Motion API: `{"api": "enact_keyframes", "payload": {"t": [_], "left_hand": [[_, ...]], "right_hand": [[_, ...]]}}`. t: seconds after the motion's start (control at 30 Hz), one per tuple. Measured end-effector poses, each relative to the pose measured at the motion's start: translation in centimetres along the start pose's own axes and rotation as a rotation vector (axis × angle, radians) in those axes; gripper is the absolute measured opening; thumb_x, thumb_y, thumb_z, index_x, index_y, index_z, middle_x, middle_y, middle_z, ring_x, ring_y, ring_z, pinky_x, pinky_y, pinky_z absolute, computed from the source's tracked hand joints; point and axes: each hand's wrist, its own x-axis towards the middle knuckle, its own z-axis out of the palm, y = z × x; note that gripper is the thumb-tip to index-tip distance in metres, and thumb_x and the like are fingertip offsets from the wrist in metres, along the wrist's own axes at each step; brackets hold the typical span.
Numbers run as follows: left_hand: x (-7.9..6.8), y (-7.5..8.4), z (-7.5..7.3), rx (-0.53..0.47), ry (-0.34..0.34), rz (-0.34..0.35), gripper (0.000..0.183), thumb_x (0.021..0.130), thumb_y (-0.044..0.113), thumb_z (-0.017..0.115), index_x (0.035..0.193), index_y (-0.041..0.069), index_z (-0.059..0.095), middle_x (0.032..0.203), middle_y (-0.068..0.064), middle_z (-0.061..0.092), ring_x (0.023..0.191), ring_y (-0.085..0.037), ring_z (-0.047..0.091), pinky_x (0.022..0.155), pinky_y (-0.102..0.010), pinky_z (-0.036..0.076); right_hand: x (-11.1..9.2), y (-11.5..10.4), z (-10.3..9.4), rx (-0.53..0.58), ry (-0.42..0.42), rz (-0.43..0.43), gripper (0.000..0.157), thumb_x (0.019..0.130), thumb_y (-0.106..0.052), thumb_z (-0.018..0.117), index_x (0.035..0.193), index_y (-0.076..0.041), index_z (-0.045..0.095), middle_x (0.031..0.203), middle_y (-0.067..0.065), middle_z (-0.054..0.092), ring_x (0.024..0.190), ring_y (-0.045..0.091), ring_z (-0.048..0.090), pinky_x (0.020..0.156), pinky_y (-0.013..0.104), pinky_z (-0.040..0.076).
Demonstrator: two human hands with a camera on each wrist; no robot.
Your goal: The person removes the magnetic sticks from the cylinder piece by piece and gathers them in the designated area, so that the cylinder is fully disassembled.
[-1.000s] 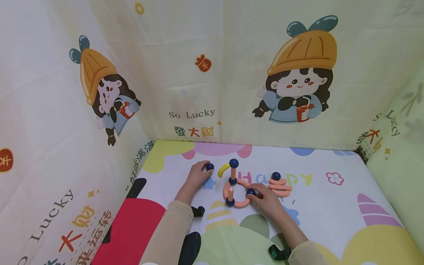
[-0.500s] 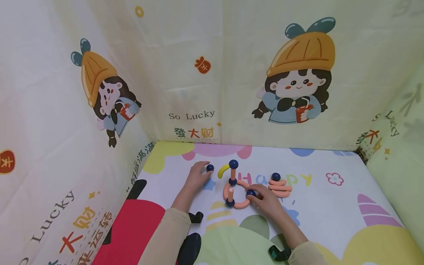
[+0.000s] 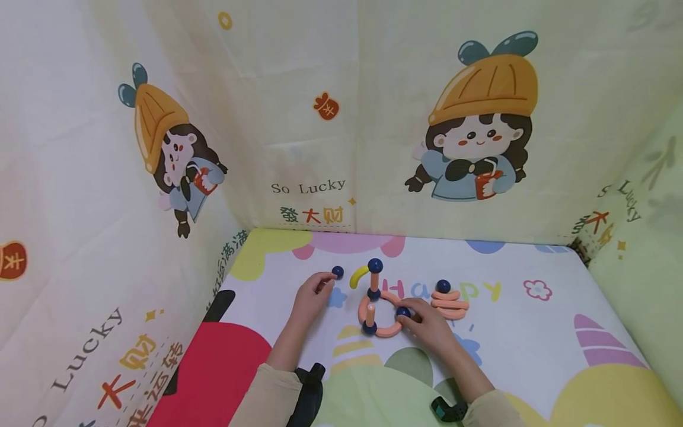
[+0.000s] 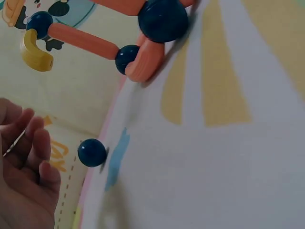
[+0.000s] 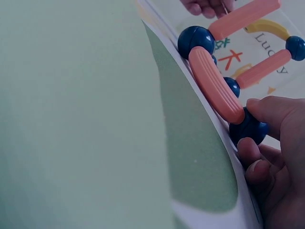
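Observation:
A ring of curved orange rods (image 3: 388, 332) joined by dark blue balls lies on the tabletop. Two straight orange rods stand up from its left side. The rear rod (image 3: 375, 281) carries a blue ball (image 3: 375, 265) on top, from which a yellow curved rod (image 3: 358, 276) juts left; the front rod (image 3: 370, 316) has a bare top. My right hand (image 3: 427, 320) pinches the ball (image 5: 248, 131) at the ring's right between thumb and fingers. My left hand (image 3: 312, 296), fingers loosely bent and holding nothing, is just short of a loose blue ball (image 4: 92, 152) on the table.
Right of the ring, several loose orange rods (image 3: 450, 305) lie side by side, with another blue ball (image 3: 443, 286) behind them. Patterned cloth walls (image 3: 299, 118) rise at the back and both sides of the printed tabletop (image 3: 523, 332).
My left hand has let go of the loose blue ball and drawn back toward me, leaving it on the table. My right hand keeps its pinch on the ring's ball.

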Motion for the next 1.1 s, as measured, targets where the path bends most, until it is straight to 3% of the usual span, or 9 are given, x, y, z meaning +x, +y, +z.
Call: {"api": "enact_keyframes", "payload": {"t": [0.07,0.27,0.37,0.47,0.7,1.0,1.1], "left_hand": [[-0.8,-0.2,0.1,-0.023,-0.094,-0.015,0.019,0.098,0.026,0.061,0.114,0.023,0.070,0.100,-0.003,0.069,0.079,-0.011,0.058,0.069,-0.021,0.047],[-2.9,-0.1,1.2,-0.067,-0.519,0.029,0.036,0.102,0.024,0.053,0.138,0.029,0.055,0.119,-0.007,0.066,0.082,-0.021,0.065,0.068,-0.028,0.052],[-3.7,0.0,2.2,-0.094,-0.617,0.037,0.043,0.101,0.030,0.055,0.144,0.031,0.050,0.106,-0.008,0.069,0.077,-0.023,0.064,0.066,-0.029,0.052],[-4.3,0.0,3.1,-0.140,-0.637,-0.006,0.046,0.099,0.039,0.058,0.143,0.031,0.050,0.090,-0.009,0.071,0.072,-0.020,0.064,0.064,-0.028,0.052],[-5.1,0.1,4.7,-0.249,-0.602,-0.039,0.043,0.098,0.044,0.059,0.133,0.019,0.060,0.097,-0.012,0.071,0.069,-0.019,0.065,0.065,-0.029,0.054],[-5.7,0.3,5.5,-0.218,-0.530,-0.093,0.039,0.096,0.050,0.058,0.125,0.025,0.065,0.079,-0.005,0.069,0.063,-0.019,0.064,0.062,-0.031,0.055],[-5.7,0.4,5.6,-0.232,-0.524,-0.095,0.038,0.096,0.050,0.058,0.123,0.024,0.066,0.085,-0.004,0.072,0.065,-0.018,0.067,0.064,-0.030,0.057]], "right_hand": [[0.0,0.1,0.1,-0.001,-0.001,0.008,0.035,0.091,-0.041,0.070,0.124,-0.035,0.065,0.128,-0.008,0.062,0.089,0.013,0.054,0.083,0.034,0.046],[-0.1,0.1,0.2,0.016,0.005,0.018,0.033,0.091,-0.038,0.070,0.124,-0.036,0.066,0.131,-0.006,0.062,0.103,0.016,0.059,0.090,0.041,0.050],[-0.1,0.1,0.3,0.030,0.003,0.017,0.032,0.092,-0.036,0.070,0.123,-0.036,0.066,0.132,-0.004,0.062,0.111,0.019,0.060,0.094,0.046,0.049],[-0.2,0.2,0.4,0.038,0.002,0.020,0.032,0.091,-0.036,0.070,0.123,-0.036,0.066,0.132,-0.005,0.062,0.109,0.017,0.060,0.093,0.044,0.050],[-0.1,0.3,0.4,0.018,0.008,0.004,0.034,0.091,-0.038,0.070,0.125,-0.036,0.065,0.130,-0.008,0.063,0.094,0.012,0.057,0.085,0.035,0.050],[0.0,0.1,0.1,0.004,0.014,-0.003,0.033,0.091,-0.041,0.069,0.124,-0.037,0.066,0.128,-0.009,0.063,0.093,0.013,0.056,0.084,0.035,0.048],[0.0,0.0,0.1,-0.004,0.017,-0.001,0.033,0.091,-0.041,0.070,0.123,-0.036,0.066,0.127,-0.009,0.063,0.091,0.012,0.056,0.084,0.035,0.048]]}}
